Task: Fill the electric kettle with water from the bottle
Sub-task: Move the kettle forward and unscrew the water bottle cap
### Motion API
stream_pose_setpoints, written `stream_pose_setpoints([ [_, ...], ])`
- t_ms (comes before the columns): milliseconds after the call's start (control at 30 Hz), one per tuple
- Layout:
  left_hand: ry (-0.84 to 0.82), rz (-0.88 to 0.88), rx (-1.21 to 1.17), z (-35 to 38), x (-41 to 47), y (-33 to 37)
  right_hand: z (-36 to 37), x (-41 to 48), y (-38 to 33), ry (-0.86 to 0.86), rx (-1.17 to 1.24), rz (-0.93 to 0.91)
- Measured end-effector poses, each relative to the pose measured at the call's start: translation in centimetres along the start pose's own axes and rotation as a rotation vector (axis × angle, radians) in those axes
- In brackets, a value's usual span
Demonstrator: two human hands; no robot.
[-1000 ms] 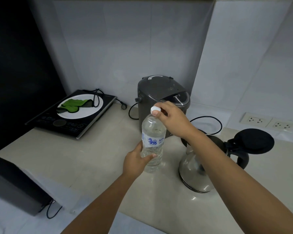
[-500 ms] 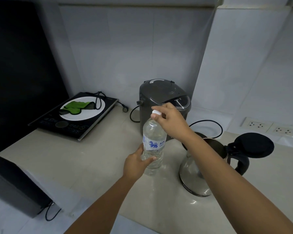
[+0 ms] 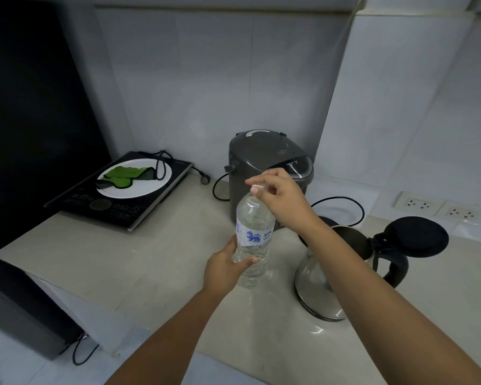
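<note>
A clear plastic water bottle (image 3: 253, 240) with a blue-and-white label stands upright on the pale counter. My left hand (image 3: 224, 269) grips its lower body. My right hand (image 3: 279, 194) pinches the white cap (image 3: 257, 187) at the top of the neck; whether the cap still sits on the neck is unclear. The steel electric kettle (image 3: 321, 287) stands just right of the bottle with its black lid (image 3: 417, 237) flipped open to the right. My right forearm crosses over its mouth and hides part of the opening.
A grey thermo pot (image 3: 267, 165) stands behind the bottle, its cord (image 3: 342, 202) looping on the counter. An induction hob (image 3: 120, 190) at the back left carries a white plate with green cloths. Wall sockets (image 3: 439, 208) sit at the right. The counter's front edge (image 3: 75, 294) drops off at left.
My right hand has turned on the cap, its fingers now spread more above the neck. The left hand keeps its hold and the bottle stays in place. The view shifted slightly upward.
</note>
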State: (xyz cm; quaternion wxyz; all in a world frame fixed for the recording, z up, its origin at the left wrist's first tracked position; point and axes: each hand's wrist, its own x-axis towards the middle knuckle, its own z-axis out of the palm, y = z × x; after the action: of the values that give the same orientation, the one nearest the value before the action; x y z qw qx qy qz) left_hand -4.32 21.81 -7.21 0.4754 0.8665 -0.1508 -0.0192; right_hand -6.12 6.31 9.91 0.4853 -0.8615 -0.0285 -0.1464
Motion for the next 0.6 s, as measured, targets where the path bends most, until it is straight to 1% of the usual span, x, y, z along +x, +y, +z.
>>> stream_pose_setpoints([
  [133,0.008,0.000,-0.008,-0.1,0.2,0.6,0.0,0.1,-0.2,0.032,0.038,-0.020],
  [200,0.005,-0.007,0.000,-0.2,0.3,0.7,0.4,-0.2,0.0,0.081,0.056,-0.056],
  [233,0.002,-0.009,0.002,-0.1,0.4,0.6,0.7,-0.5,0.2,0.121,0.108,-0.052],
  [333,-0.010,-0.017,-0.017,-0.1,0.5,0.4,1.4,-1.4,0.5,0.261,0.345,0.033],
  [433,-0.017,-0.016,-0.013,-0.1,0.7,0.3,1.6,-2.2,0.7,0.376,0.513,0.128],
  [500,-0.016,-0.010,-0.008,-0.1,0.7,0.3,1.9,-3.3,1.4,0.468,0.545,0.163],
  [600,-0.019,0.001,0.011,-0.3,0.7,0.4,3.2,-5.6,3.7,0.576,0.490,0.236],
])
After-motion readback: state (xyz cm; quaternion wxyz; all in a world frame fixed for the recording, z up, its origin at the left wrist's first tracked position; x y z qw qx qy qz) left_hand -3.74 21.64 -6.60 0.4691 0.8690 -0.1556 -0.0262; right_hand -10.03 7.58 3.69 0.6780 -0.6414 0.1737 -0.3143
